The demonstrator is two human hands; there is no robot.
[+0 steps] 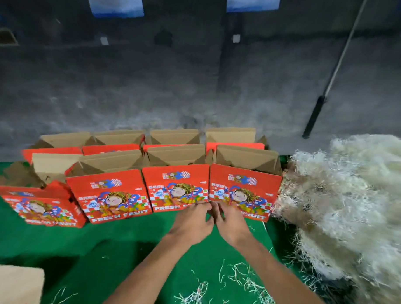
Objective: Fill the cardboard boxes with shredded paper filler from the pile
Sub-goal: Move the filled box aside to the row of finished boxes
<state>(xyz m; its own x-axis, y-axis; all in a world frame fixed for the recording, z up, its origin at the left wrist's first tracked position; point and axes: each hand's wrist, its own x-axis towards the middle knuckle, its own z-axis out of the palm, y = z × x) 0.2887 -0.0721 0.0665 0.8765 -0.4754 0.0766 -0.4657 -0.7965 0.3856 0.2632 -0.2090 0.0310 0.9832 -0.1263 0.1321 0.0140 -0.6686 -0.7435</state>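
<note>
Far out to the left of both hands, a tilted red box (41,207) is leaning at the table's edge, its flaps open. Closer in, still left of the hands, a second red box (110,196) is standing upright with its brown flaps raised. Directly ahead of the left hand (193,222), a third red box (177,186) is sitting with its printed front facing the person; that hand's fingertips are reaching to its lower right corner. The right hand (229,221) is lying just beside the left one, its fingers touching the lower left corner of the fourth red box (244,191). Both hands are meeting at the seam between these two boxes, fingers bent at the cardboard; motion blur is hiding whether they are pinching the edges or only pressing, so I cannot tell. Another row of open boxes (175,136) is standing behind, beyond the hands. No filler is showing in any box from this angle. Off to the right of the right hand, the pile of shredded paper (356,203) is heaping up past the green table (107,257), with loose strands (240,280) scattered near the forearms.

The step appears to be squaring up the boxes before filling. Next, the right hand is needing to swing right into the pile, gather a loose handful, and carry it above an open box.
</note>
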